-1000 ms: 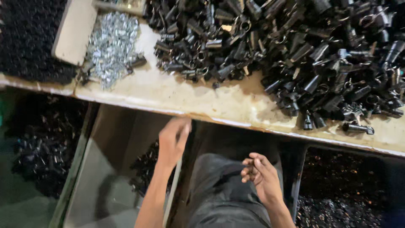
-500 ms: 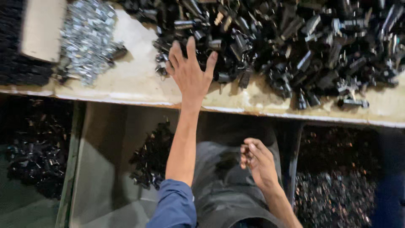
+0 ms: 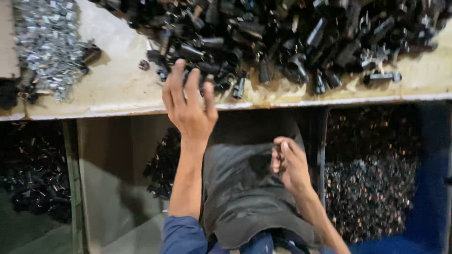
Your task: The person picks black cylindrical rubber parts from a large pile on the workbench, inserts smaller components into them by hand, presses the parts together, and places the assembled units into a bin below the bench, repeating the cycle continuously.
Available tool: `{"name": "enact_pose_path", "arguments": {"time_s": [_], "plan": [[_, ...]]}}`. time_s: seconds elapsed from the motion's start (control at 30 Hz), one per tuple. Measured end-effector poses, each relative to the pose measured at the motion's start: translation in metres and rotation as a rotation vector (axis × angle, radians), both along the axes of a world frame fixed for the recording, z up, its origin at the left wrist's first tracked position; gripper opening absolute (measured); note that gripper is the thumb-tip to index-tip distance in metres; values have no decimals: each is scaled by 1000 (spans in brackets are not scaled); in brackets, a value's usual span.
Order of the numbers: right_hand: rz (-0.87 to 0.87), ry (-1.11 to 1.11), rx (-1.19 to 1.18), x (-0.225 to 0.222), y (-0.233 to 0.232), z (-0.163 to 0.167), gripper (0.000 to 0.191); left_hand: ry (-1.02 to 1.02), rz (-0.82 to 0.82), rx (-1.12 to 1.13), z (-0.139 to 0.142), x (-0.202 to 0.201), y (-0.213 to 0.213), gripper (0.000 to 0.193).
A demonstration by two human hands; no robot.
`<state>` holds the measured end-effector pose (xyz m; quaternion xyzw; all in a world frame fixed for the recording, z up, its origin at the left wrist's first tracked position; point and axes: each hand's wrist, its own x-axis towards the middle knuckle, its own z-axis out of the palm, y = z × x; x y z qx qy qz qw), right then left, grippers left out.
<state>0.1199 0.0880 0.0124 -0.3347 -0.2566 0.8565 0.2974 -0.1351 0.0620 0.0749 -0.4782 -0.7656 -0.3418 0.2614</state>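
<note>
Left hand [image 3: 189,107] spread open over black plastic parts [image 3: 282,42] at bench [image 3: 117,89] edge.
Best raking few parts with curled fingers; right hand [image 3: 291,164] loosely curled, contents indiscernible, over dark bag [image 3: 240,197].

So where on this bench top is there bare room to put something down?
Bare bench top lies between the silver clip pile and the black parts heap, left of the left hand. A thin strip runs along the front edge, right. Elsewhere the heap crowds it.

Warm dim light from above, pale worn wooden bench top [image 3: 117,89] brightest beyond the fingers, deep shadow beneath them, motion blur throughout, murky corners.
</note>
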Motion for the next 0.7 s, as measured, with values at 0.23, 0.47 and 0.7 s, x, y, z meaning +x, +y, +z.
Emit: {"name": "enact_pose_path", "arguments": {"time_s": [0.23, 0.47, 0.7], "plan": [[-2, -202, 452, 2, 1, 22, 31, -100, -209, -331, -18, 37, 13, 38], [-145, -530, 1093, 13, -5, 55, 23, -1091, -755, 240, 3, 52, -33, 39], [14, -228, 395, 25, -18, 14, 21, -1244, -721, -371, -44, 100, -49, 38]]}}
